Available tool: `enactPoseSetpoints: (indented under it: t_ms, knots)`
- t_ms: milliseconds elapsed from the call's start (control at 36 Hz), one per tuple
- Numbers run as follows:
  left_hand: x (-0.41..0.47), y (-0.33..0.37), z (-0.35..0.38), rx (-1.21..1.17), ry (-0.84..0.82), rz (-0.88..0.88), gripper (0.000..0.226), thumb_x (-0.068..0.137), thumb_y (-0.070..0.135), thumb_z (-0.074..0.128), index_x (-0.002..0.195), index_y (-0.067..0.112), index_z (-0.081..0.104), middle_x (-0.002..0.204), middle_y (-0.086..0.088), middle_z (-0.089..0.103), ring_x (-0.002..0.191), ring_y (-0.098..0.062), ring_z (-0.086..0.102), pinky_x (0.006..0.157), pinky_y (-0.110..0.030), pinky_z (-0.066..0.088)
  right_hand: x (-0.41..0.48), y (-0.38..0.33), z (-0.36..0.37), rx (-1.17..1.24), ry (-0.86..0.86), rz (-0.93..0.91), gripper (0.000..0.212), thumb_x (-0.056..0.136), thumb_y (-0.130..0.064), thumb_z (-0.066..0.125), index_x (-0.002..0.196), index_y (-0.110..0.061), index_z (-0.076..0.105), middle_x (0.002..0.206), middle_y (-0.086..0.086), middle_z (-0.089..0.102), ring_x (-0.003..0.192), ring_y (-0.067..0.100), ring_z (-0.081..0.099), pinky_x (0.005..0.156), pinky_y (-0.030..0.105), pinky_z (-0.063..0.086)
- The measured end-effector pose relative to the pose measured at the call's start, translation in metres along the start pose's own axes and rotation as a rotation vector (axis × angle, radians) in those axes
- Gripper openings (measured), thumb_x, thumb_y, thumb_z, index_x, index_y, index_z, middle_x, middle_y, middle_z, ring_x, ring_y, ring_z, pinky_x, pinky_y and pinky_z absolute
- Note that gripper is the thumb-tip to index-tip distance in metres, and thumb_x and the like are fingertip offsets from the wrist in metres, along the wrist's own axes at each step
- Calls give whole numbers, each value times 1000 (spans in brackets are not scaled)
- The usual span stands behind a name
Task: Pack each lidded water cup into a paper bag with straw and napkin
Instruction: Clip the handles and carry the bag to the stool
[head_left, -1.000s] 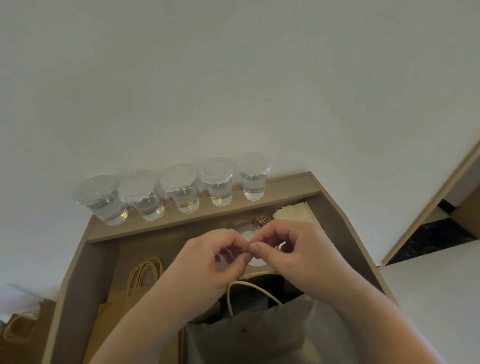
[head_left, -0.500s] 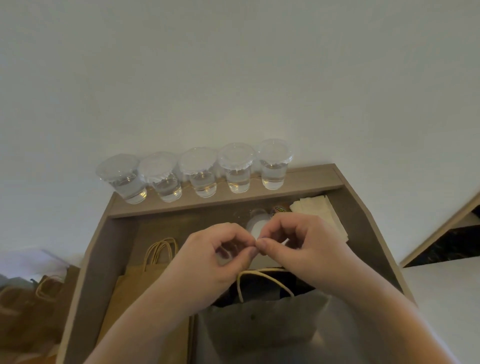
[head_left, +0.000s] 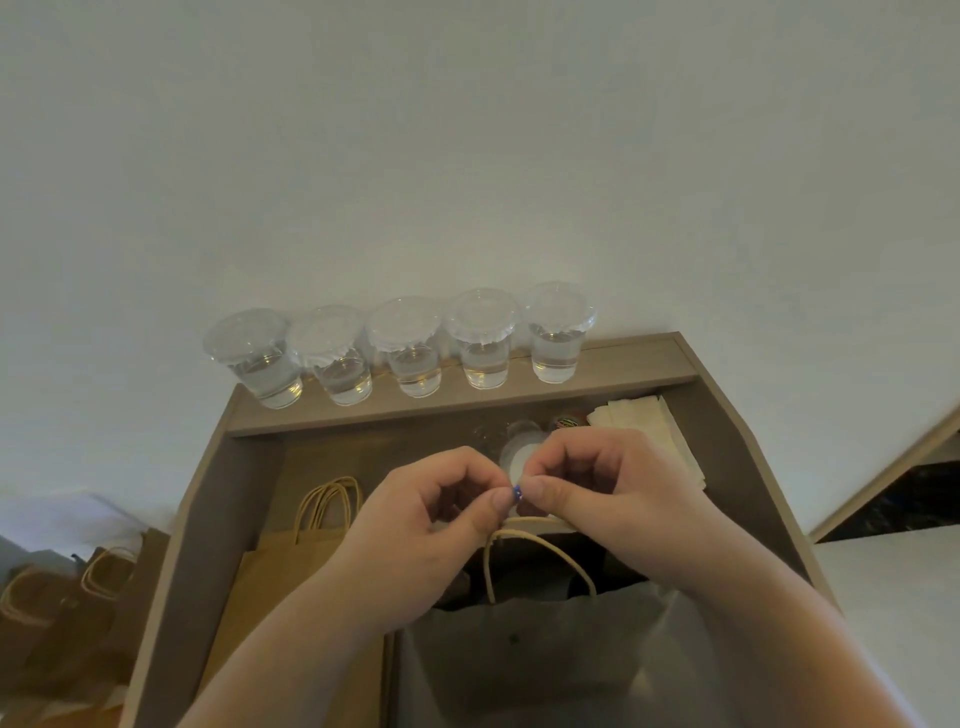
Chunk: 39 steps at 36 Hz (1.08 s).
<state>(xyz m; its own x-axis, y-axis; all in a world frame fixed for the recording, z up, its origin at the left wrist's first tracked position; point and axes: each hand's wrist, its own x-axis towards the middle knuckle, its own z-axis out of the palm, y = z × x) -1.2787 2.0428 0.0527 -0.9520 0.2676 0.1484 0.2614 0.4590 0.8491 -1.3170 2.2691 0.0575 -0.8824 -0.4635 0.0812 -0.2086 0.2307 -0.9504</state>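
— Barely shifted from half a second back: left hand (head_left: 415, 525) and right hand (head_left: 597, 499) locked tip to tip over the open paper bag (head_left: 519, 654), same spot as before, only now showing a speck of blue.
— Holding what?
— Pinching a tiny blue thing (head_left: 516, 493) between both thumbs and forefingers, with the remaining fingers curled in. Too small to name; perhaps a sticker or a wrapper end, at a guess.
— Why up there, above the bag mouth?
— Probably to work on it right where needed, just over the twisted handle (head_left: 540, 558). Leaves the bag standing open unaided below.
— And the cups?
— Five lidded water cups (head_left: 413, 358), lined up on the back ledge of the wooden tray (head_left: 737, 478), against the wall, well apart from both hands. None of those five packed yet. Cannot tell about a cup inside the bag: too dark, and screened by the wrists.
— Napkins, straws?
— Napkins (head_left: 649, 431) stacked in the right rear corner, near the right hand. No straw made out. Flat paper bags (head_left: 311, 551) lying at left, seemingly kept ready for later cups.
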Motion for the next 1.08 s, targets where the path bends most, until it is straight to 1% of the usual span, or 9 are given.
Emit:
enactPoseSetpoints:
  t_ms: [111, 278, 389, 528, 583, 667, 778, 917, 1083]
  knots:
    - [1, 2, 0, -3, -16, -25, 11, 102, 27, 66, 99, 37, 70, 85, 5, 69, 75, -13, 65, 70, -19, 52, -2, 0, -3, -7, 3, 21, 9, 98, -26, 75, 92, -30, 81, 87, -2, 80, 83, 18, 76, 80, 40, 63]
    - [6, 3, 1, -6, -47, -94, 11, 100, 30, 67, 99, 40, 72, 88, 5, 73, 81, -15, 70, 76, -28, 58, -4, 0, -6, 95, 8, 85, 11, 98, -17, 77, 91, -22, 82, 87, 4, 81, 84, 23, 77, 81, 36, 62]
    - [8, -1, -2, 69, -43, -154, 12, 98, 45, 61, 102, 49, 71, 93, 13, 75, 89, -10, 71, 82, -32, 58, -4, 2, -8, 5, 58, 74, 15, 99, -20, 76, 90, -30, 81, 85, -1, 80, 81, 15, 77, 76, 29, 60]
    - [-7, -10, -23, 53, -227, -226, 63, 85, 94, 28, 128, 61, 59, 119, 30, 68, 113, 5, 63, 99, -33, 54, -7, 8, -17, -292, 140, 55, 15, 97, -29, 76, 86, -40, 78, 83, -20, 76, 78, -3, 69, 68, 7, 50]
    - [-13, -11, -29, 80, -336, -245, 82, 65, 107, 38, 136, 69, 45, 132, 39, 58, 123, 13, 55, 106, -30, 49, -8, 12, -19, -366, 126, 97, 13, 96, -33, 75, 86, -40, 78, 86, -23, 75, 80, -6, 67, 65, 7, 48]
    - [-15, -6, -23, 305, -392, -250, 101, 48, 103, 66, 139, 76, 32, 135, 52, 42, 126, 22, 43, 109, -23, 38, -7, 18, -20, -457, 94, 156, 10, 95, -36, 75, 87, -41, 77, 90, -28, 74, 91, -7, 67, 70, 11, 49]
    - [-8, -2, 1, 538, -248, -162, 71, 68, 94, 56, 131, 63, 47, 110, 45, 51, 113, 16, 41, 109, -30, 38, -3, 18, -17, -538, 55, 175, 9, 95, -36, 74, 88, -42, 78, 93, -35, 70, 95, -11, 64, 75, 12, 48]
    - [-2, -4, 13, 568, -129, -131, 40, 86, 77, 48, 115, 56, 66, 98, 35, 64, 102, 9, 49, 104, -35, 43, -3, 13, -16, -587, -31, 198, 7, 95, -41, 74, 90, -42, 79, 90, -35, 70, 95, -12, 64, 74, 12, 49]
    - [-3, -1, 17, 547, -80, -100, 37, 90, 66, 63, 113, 78, 37, 76, 30, 61, 89, 2, 55, 92, -32, 48, -2, 0, -10, -670, -206, 193, 11, 99, -44, 68, 97, -40, 79, 89, -28, 71, 94, -10, 63, 73, 7, 44]
